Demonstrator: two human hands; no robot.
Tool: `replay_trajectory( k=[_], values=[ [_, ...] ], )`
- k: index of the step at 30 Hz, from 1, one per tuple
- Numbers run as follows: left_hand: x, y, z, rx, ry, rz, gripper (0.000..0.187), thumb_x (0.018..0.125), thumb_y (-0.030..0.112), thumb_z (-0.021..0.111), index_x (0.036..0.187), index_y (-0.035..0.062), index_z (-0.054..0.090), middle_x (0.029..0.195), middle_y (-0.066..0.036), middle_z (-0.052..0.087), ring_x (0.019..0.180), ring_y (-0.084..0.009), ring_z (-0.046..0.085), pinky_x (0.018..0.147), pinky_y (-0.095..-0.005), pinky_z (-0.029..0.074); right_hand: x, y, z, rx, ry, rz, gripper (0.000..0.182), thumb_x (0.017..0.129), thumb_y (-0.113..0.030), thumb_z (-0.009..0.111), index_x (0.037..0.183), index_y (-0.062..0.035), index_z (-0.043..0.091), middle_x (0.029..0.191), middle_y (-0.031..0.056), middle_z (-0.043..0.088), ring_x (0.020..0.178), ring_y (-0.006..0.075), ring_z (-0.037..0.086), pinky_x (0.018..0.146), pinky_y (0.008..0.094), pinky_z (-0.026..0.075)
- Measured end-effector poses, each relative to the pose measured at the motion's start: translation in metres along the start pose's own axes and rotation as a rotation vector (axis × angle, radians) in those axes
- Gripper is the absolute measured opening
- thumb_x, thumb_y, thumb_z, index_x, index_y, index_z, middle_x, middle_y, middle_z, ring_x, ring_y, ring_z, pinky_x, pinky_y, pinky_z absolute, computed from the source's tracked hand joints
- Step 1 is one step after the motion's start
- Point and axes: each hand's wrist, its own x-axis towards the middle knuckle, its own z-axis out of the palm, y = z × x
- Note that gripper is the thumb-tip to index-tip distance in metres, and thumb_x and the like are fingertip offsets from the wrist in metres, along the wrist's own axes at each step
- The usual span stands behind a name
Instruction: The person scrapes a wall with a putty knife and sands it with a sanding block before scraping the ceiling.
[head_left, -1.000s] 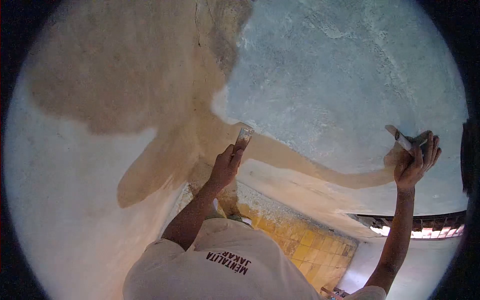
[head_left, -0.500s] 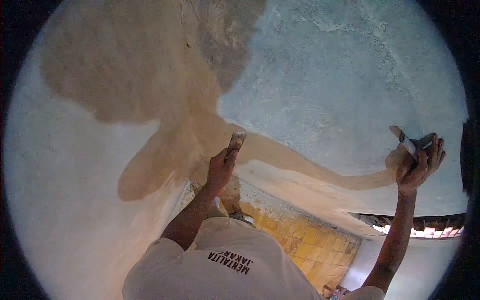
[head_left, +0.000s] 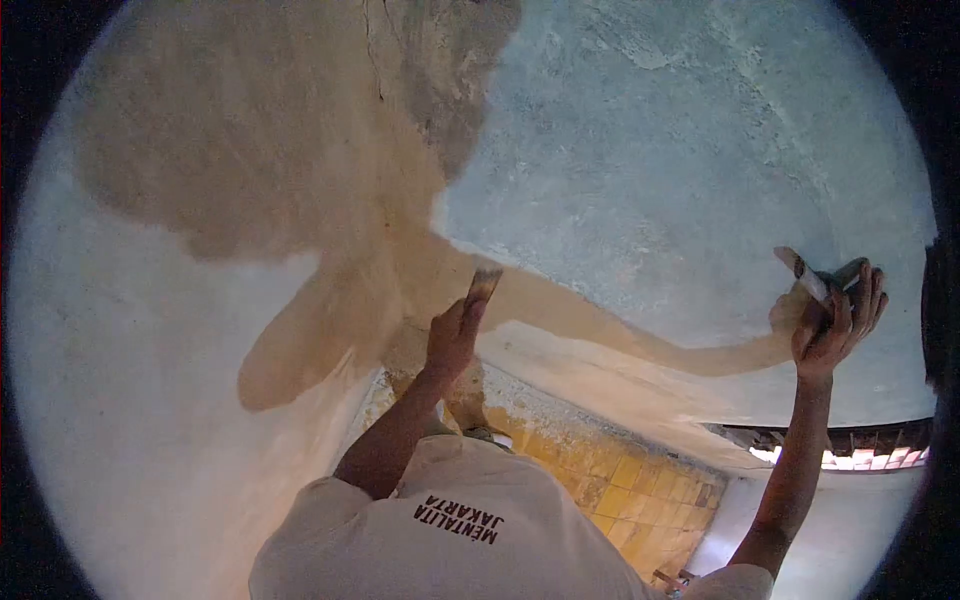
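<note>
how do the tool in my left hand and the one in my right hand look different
The left tool tilts up and to the right in view, while the right tool points up and to the left. The left tool has a blunt, nearly straight end; the right tool shows a pale middle and a brown tip. Both look narrow.

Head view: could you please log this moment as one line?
left hand: holds flat tool | right hand: holds narrow tool near blue-grey wall
</note>
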Motion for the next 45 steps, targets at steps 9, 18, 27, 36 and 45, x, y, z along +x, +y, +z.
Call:
replay_trajectory(
  k=[9, 18, 27, 36, 45],
  values=[
    [-0.008, 0.0, -0.006, 0.011, -0.015, -0.011, 0.035, 0.091, 0.033, 0.05, 0.083, 0.0004, 0.057, 0.057, -0.013, 0.053, 0.05, -0.0267, 0.055, 0.05, -0.0376, 0.042, 0.002, -0.003, 0.0, -0.003, 0.033, 0.021, 0.033, 0.094, -0.034, 0.034, 0.117, -0.0118, 0.043, 0.133, 0.0205, 0.041, 0.126, 0.0398, 0.035, 0.105, 0.0544, 0.018],
    [0.017, 0.016, 0.008, -0.074, -0.017, -0.096, 0.033, 0.091, 0.031, 0.05, 0.086, 0.0003, 0.058, 0.06, -0.015, 0.056, 0.055, -0.028, 0.058, 0.053, -0.0373, 0.044, 0.001, -0.002, 0.0, 0.0, 0.038, 0.023, 0.035, 0.094, -0.036, 0.033, 0.117, -0.0115, 0.044, 0.133, 0.0199, 0.041, 0.127, 0.039, 0.034, 0.106, 0.0541, 0.018],
    [-0.029, -0.019, -0.008, 0.07, -0.118, -0.087, 0.035, 0.091, 0.033, 0.049, 0.084, -0.0003, 0.057, 0.058, -0.013, 0.054, 0.054, -0.0251, 0.058, 0.052, -0.0359, 0.044, 0.001, -0.001, 0.0, -0.006, 0.047, -0.002, 0.037, 0.094, -0.038, 0.033, 0.117, -0.0115, 0.045, 0.134, 0.0193, 0.041, 0.127, 0.0392, 0.035, 0.106, 0.0542, 0.018],
    [0.016, 0.012, 0.006, -0.085, -0.131, -0.063, 0.037, 0.092, 0.034, 0.048, 0.091, -0.0002, 0.06, 0.059, -0.011, 0.055, 0.053, -0.0182, 0.056, 0.052, -0.0327, 0.043, 0.001, -0.003, -0.001, 0.017, 0.045, 0.026, 0.036, 0.094, -0.037, 0.033, 0.115, -0.011, 0.045, 0.133, 0.02, 0.042, 0.127, 0.0396, 0.035, 0.106, 0.0539, 0.018],
    [0.013, 0.015, -0.031, 0.149, -0.083, -0.07, 0.038, 0.09, 0.038, 0.05, 0.091, 0.0018, 0.062, 0.06, -0.015, 0.056, 0.054, -0.0245, 0.059, 0.053, -0.0353, 0.045, 0.002, -0.003, -0.001, 0.005, 0.046, 0.024, 0.033, 0.094, -0.034, 0.034, 0.116, -0.0109, 0.045, 0.133, 0.0193, 0.042, 0.126, 0.0387, 0.035, 0.105, 0.0541, 0.019]
  ],
)
